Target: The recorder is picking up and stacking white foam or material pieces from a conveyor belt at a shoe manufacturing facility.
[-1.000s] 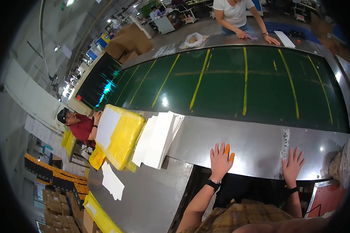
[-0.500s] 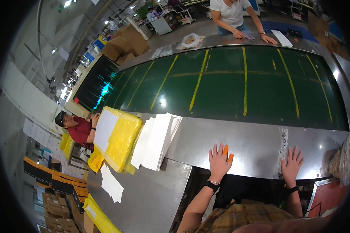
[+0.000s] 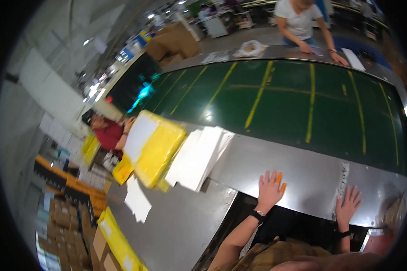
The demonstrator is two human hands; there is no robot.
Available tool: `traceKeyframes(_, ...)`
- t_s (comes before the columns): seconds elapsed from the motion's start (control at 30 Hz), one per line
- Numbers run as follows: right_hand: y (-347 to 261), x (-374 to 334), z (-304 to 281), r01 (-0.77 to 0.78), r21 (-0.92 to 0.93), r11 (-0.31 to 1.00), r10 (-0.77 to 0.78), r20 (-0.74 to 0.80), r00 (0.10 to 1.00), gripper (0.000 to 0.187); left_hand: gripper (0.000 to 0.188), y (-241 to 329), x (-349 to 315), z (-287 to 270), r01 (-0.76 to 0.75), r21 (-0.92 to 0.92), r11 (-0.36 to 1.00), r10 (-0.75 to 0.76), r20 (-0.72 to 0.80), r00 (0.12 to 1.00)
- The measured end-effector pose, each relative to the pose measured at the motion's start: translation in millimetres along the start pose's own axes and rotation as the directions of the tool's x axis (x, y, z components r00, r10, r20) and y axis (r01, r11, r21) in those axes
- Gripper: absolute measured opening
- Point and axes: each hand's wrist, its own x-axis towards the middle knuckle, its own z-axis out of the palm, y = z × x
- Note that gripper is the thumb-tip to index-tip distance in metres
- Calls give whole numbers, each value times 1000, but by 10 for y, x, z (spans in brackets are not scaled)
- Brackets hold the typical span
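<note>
Both my hands lie flat on the metal edge (image 3: 303, 176) of a conveyor table, holding nothing. My left hand (image 3: 270, 193) has its fingers spread, and orange covers sit on two of its fingertips. To the right, my right hand (image 3: 346, 207) rests with fingers apart beside a strip of clear tape (image 3: 342, 180) on the metal. Left of my left hand stands a stack of white sheets (image 3: 199, 158), apart from it. A yellow plastic-wrapped package (image 3: 160, 151) with a white sheet on top leans next to that stack.
Beyond the metal edge runs a green conveyor belt (image 3: 285, 108) with yellow lines. A person in a white top (image 3: 298, 22) stands across it; another in a red shirt (image 3: 108, 135) is at the left. A loose white sheet (image 3: 137, 200) and a yellow wrapped bundle (image 3: 120, 241) lie at lower left.
The whole view has turned, so the scene sits farther right and somewhat tilted. My hands remain flat on the metal. The person across the belt leans lower.
</note>
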Motion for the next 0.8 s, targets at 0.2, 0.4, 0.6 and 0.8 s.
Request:
traceKeyframes(0.2,94,-13,70,-23,-88,996,20,-33,999,65,52,33,-5,-13,-66,-39,997,67,5,998)
traceKeyframes(0.4,58,12,137,18,-96,995,-23,-47,999,65,52,-14,-25,-100,-31,-47,998,32,18,999)
traceKeyframes(0.6,104,9,112,10,-95,995,-15,-49,999,65,50,20,22,-98,-58,-55,997,59,12,998)
traceKeyframes(0.8,65,-13,37,6,-75,997,-8,-26,1000,65,50,19,20,-96,-60,-59,996,61,22,998)
